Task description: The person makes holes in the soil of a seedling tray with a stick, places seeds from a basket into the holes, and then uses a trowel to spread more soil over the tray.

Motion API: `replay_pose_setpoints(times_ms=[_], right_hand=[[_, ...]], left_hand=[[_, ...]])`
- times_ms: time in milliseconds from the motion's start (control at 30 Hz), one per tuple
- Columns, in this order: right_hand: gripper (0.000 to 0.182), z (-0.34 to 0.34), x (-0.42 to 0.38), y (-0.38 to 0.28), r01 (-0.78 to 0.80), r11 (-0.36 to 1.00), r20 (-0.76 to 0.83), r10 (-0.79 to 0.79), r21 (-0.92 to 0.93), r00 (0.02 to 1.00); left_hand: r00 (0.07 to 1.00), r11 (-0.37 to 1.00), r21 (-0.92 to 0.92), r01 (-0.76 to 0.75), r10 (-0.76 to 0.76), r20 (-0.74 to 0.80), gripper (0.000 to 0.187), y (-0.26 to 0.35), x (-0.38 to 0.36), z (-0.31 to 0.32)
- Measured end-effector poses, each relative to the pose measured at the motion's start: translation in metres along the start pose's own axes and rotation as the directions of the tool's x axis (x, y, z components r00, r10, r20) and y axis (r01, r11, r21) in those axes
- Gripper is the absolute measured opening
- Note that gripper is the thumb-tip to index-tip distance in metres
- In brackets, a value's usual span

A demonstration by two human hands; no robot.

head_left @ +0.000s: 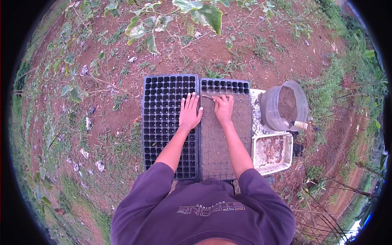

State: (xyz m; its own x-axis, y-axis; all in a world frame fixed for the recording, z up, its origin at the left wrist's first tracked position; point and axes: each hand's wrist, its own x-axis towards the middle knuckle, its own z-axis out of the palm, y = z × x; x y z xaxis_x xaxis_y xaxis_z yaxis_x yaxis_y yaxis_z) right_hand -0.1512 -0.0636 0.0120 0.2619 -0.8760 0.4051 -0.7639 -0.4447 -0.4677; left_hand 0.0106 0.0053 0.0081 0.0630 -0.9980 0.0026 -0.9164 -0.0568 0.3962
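Observation:
Two black seedling trays lie side by side in front of me. The left seedling tray has bare cells, while the right seedling tray is filled with soil except for its far rows. My left hand rests flat with fingers outstretched over the right edge of the left tray. Pinched in the fingers of my right hand is a short, thin stick. Its tip points left, close over the soil near the far end of the filled part.
To the right stands a clear plastic tub with soil inside, tilted towards me. A white basket holding small brownish pieces is just nearer. A leafy plant overhangs the far side, and weeds and litter dot the reddish ground.

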Motion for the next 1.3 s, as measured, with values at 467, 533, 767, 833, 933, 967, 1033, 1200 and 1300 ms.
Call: replay_pose_setpoints(times_ms=[467, 533, 767, 833, 933, 967, 1033, 1200, 1300], right_hand=[[0.014, 0.005, 0.001, -0.004, -0.051, 0.998, -0.018, 0.051, -0.026, 0.999], [0.014, 0.004, -0.001, -0.003, -0.054, 0.998, -0.042, 0.053, -0.035, 0.998], [0.014, 0.0, -0.013, -0.013, 0.008, 1.0, -0.018, -0.008, 0.001, 1.0], [0.014, 0.001, -0.007, -0.012, -0.029, 0.999, -0.03, 0.028, -0.021, 0.999], [0.015, 0.0, -0.002, -0.009, -0.093, 0.994, -0.08, 0.088, -0.052, 0.993], [0.015, -0.001, 0.0, -0.008, -0.115, 0.991, -0.118, 0.108, -0.06, 0.987], [0.015, -0.002, -0.001, -0.008, -0.14, 0.988, -0.109, 0.131, -0.073, 0.985], [0.017, 0.005, -0.014, -0.01, -0.14, 0.987, -0.042, 0.138, -0.072, 0.99], [0.017, 0.003, -0.02, -0.013, -0.114, 0.992, -0.079, 0.109, -0.058, 0.991]], left_hand=[[0.999, 1.0, -0.024, -0.004, 0.003, -0.039, 0.059, -0.002, -0.001, 0.003], [0.999, 1.0, -0.02, -0.004, 0.003, -0.035, 0.059, -0.001, -0.001, 0.002], [0.999, 1.0, -0.003, -0.005, 0.005, -0.034, 0.06, -0.001, 0.0, 0.004], [1.0, 1.0, -0.009, 0.0, 0.0, -0.025, 0.06, -0.002, 0.0, 0.004], [1.0, 1.0, -0.019, -0.006, 0.006, -0.03, 0.059, -0.002, 0.0, 0.004], [0.999, 1.0, -0.017, -0.012, 0.011, -0.033, 0.059, -0.002, 0.0, 0.004], [1.0, 1.0, -0.014, -0.002, 0.002, -0.029, 0.059, -0.002, 0.0, 0.005], [1.0, 1.0, -0.015, -0.006, 0.006, -0.03, 0.059, -0.002, -0.001, 0.003], [0.999, 0.999, -0.044, -0.014, 0.013, -0.029, 0.06, -0.003, 0.0, 0.001]])
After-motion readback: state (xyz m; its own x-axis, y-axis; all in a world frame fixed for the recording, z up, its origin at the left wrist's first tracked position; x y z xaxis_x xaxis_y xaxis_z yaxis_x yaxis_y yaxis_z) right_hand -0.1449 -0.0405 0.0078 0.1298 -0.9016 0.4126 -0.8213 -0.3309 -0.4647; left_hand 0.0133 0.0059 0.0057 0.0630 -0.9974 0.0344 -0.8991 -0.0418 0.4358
